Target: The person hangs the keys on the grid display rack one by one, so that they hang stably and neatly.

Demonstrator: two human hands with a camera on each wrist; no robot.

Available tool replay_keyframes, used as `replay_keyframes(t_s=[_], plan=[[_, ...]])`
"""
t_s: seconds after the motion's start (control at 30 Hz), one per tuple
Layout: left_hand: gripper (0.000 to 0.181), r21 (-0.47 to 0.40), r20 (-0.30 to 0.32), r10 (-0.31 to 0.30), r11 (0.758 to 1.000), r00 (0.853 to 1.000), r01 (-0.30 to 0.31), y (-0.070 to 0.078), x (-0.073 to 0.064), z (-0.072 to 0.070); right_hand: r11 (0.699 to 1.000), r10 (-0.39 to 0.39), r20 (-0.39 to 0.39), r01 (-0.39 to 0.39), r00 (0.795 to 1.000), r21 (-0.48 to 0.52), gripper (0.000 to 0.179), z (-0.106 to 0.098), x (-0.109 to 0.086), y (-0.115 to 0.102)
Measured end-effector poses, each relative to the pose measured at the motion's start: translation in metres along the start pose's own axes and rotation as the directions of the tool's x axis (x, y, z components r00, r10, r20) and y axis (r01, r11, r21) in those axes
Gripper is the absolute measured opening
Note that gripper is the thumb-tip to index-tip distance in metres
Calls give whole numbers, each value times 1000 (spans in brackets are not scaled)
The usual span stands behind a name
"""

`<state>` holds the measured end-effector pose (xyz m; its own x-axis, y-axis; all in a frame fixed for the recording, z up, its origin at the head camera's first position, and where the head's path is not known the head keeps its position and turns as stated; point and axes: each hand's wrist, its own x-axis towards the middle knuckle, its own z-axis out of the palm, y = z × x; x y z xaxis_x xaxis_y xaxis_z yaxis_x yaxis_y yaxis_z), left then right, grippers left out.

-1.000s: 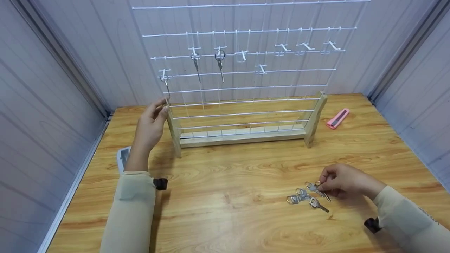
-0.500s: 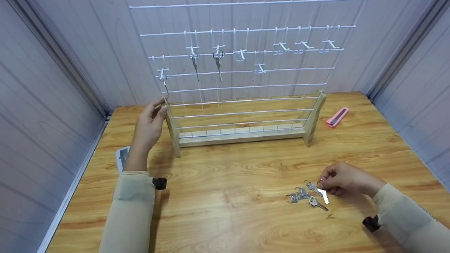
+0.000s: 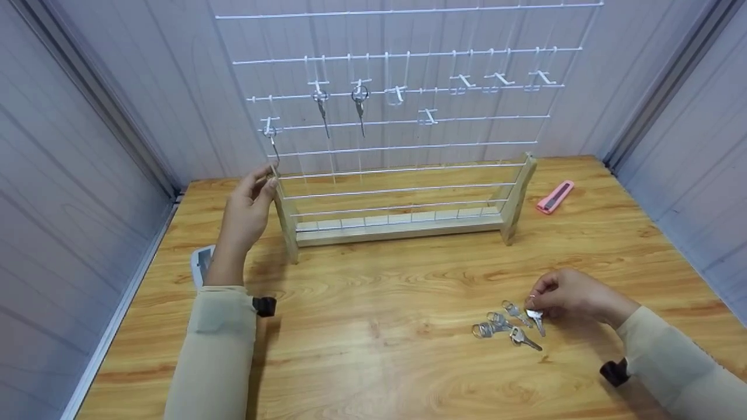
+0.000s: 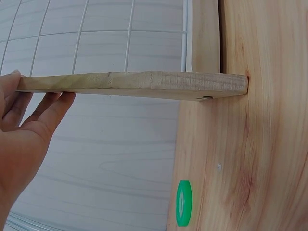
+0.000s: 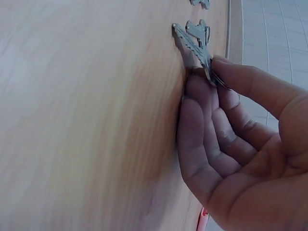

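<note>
left hand (image 3: 246, 214) grips a wooden post (image 4: 139, 83), right hand (image 3: 575, 294) pinches a key (image 3: 534, 315).

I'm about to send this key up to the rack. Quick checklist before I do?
1. Grip: ok. The right hand pinches the held key at its ring end.
2. Rack steadied: ok. The left hand grips the wooden upright.
3. Bare hook: ok. The white hook right of the three hung keys carries no key.
4. Clear of the neighbouring key: cannot tell. The two overlap in the right wrist view; contact is unclear.
5. Raised to hook height: not ok. The held key is down by the tabletop.
</note>
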<state>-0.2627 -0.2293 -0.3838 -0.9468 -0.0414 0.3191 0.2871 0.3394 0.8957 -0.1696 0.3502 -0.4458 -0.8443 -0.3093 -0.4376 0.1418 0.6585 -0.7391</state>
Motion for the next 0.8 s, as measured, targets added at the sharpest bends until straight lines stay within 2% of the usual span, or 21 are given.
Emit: replay_keyframes(t_s=[0.23,0.47,0.67,0.8], plan=[[44,-4,-1,-1,1000,1000,1,0,2,0,998,-18,13,17,1000,67,24,-2,2,2],[45,12,-2,-1,1000,1000,1,0,0,-1,985,-5,11,3,1000,174,28,-5,3,-11],[45,20,-2,-9,1000,1000,9,-2,1,-1,960,-71,0,69,997,270,30,-8,0,-28],[45,18,-5,-8,1000,1000,8,-3,2,-1,957,-110,-9,109,994,269,32,-12,-3,-44]])
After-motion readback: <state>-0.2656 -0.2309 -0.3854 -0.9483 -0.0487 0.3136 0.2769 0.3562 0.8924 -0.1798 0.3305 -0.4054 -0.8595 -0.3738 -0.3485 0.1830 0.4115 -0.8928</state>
